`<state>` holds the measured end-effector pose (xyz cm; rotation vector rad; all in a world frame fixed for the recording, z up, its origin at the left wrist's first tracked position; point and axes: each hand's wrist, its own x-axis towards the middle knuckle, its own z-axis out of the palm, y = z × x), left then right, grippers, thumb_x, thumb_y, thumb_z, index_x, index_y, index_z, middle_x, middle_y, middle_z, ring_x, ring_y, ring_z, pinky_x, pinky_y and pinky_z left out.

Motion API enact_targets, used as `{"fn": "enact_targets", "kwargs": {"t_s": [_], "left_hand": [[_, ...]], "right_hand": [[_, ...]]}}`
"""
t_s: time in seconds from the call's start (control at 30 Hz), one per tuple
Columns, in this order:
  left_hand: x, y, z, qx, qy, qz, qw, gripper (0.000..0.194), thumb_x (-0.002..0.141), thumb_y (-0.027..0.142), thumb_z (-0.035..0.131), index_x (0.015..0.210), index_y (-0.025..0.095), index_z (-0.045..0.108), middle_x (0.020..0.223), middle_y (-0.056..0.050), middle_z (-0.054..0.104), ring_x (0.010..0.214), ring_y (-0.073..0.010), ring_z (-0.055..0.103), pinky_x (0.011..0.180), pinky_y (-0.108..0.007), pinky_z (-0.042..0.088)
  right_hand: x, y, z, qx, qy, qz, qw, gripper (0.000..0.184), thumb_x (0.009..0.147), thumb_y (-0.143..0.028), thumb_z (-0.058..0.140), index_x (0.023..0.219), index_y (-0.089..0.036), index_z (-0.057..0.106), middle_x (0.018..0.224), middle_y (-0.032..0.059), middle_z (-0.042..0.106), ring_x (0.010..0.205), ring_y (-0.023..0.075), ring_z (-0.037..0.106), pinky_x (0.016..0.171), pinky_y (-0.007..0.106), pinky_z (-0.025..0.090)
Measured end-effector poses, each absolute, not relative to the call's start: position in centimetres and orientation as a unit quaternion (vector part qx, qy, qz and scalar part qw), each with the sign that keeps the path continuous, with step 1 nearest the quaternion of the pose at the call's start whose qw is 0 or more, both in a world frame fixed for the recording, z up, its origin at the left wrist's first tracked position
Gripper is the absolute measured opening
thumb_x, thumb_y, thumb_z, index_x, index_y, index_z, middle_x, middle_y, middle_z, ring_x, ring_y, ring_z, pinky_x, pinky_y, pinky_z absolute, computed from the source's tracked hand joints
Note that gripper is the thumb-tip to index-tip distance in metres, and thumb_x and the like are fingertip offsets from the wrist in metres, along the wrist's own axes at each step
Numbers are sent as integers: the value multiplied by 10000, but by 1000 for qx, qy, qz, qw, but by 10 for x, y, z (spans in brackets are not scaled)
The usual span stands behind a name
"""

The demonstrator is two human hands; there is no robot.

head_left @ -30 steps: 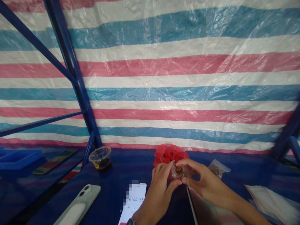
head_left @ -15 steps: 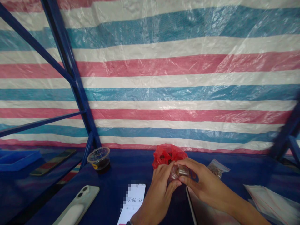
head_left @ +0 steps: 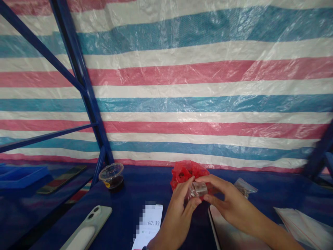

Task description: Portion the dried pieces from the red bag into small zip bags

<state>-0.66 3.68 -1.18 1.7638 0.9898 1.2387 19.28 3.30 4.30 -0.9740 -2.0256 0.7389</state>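
Tarpaulin [head_left: 166, 86] of woven plastic in red, white and blue stripes across the whole background, behind a blue steel frame [head_left: 83, 93] of diagonal struts. Below it, a dark blue cloth-covered table [head_left: 130, 187]. Along the table's near side, a pale-cased smartphone [head_left: 87, 222], a lit white phone [head_left: 148, 222] with a timer reading 00:39, and a flat pale device [head_left: 215, 232] under the right forearm. Farther back, a lidded clear plastic cup [head_left: 111, 175] with dark contents, a crumpled red plastic bag [head_left: 188, 173], a small clear zip bag [head_left: 244, 187] of brownish contents. At far right, a pile of clear zip bags [head_left: 301, 225]. Off to the left, a blue plastic tray [head_left: 22, 177].

Just in front of the red bag, a short clear plastic cylinder [head_left: 198, 189], held sideways in the air. Left hand [head_left: 177, 215] curled, thumb and fingers pinching the cylinder's left end; right hand [head_left: 229, 205] pinching its right end, the two hands close together.
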Motion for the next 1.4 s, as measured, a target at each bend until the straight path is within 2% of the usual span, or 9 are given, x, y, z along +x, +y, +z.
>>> {"fn": "enact_targets", "kwargs": {"t_s": [0.2, 0.37, 0.57, 0.73, 0.93, 1.07, 1.2, 1.27, 1.4], "left_hand": [[-5, 34, -13, 696, 411, 456, 372, 706, 921, 360, 736, 1576, 293, 482, 1632, -83, 502, 1525, -303, 429, 1271, -495, 332], [-6, 38, -13, 676, 432, 463, 376, 617, 939, 329, 701, 1533, 277, 539, 1573, -83, 576, 1468, -292, 511, 1258, -483, 362], [-12, 34, -14, 722, 409, 433, 352, 682, 929, 359, 736, 1563, 282, 498, 1609, -107, 528, 1491, -322, 475, 1254, -537, 361], [-12, 31, -9, 743, 383, 412, 363, 678, 970, 307, 684, 1601, 327, 436, 1644, -77, 482, 1525, -304, 423, 1267, -516, 343], [-10, 27, -5, 736, 401, 408, 362, 629, 948, 345, 723, 1541, 288, 521, 1524, -103, 595, 1430, -320, 510, 1214, -486, 403], [-7, 27, -2, 731, 390, 407, 384, 594, 906, 292, 773, 1468, 333, 586, 1437, -63, 653, 1356, -304, 555, 1171, -442, 423], [-2, 31, 3, 670, 416, 450, 418, 506, 835, 237, 814, 1323, 245, 681, 1314, -86, 722, 1243, -312, 623, 1087, -416, 461], [2, 31, 4, 645, 383, 460, 476, 442, 806, 263, 836, 1225, 199, 711, 1199, -83, 764, 1131, -298, 672, 1006, -382, 502], [7, 30, 2, 621, 313, 476, 538, 347, 862, 407, 799, 1116, 179, 738, 1080, -61, 784, 1024, -263, 698, 919, -338, 530]], "right_hand": [[191, 29, 47, -392, -838, 178, 336, 505, 987, -60, 482, 1373, -349, 631, 1224, 47, 684, 1128, 204, 686, 1014, 370, 546], [188, 23, 50, -417, -847, 141, 297, 488, 993, -83, 476, 1400, -324, 598, 1259, 64, 694, 1148, 236, 698, 993, 391, 561], [183, 21, 54, -442, -820, 170, 321, 318, 962, -95, 541, 1180, -283, 677, 1194, 58, 723, 1042, 233, 718, 930, 375, 561], [188, 19, 58, -404, -830, 202, 328, 419, 942, -47, 533, 1228, -309, 691, 1188, 42, 727, 1055, 217, 704, 934, 346, 545], [189, 16, 65, -395, -841, 209, 305, 485, 916, -4, 516, 1220, -333, 702, 1163, 18, 713, 1061, 201, 689, 953, 333, 528], [184, 14, 65, -439, -832, 180, 288, 463, 932, -33, 502, 1240, -314, 703, 1125, 46, 704, 994, 220, 697, 924, 370, 540], [183, 15, 66, -434, -834, 158, 303, 389, 941, -62, 521, 1189, -287, 720, 1126, 65, 707, 1016, 244, 694, 946, 395, 541], [184, 15, 68, -425, -837, 161, 304, 339, 949, -76, 524, 1123, -280, 733, 1106, 64, 716, 1006, 246, 693, 934, 389, 544], [187, 18, 70, -423, -837, 185, 294, 250, 1020, -167, 500, 1062, -273, 723, 1059, 54, 734, 943, 230, 697, 877, 373, 543]]}}
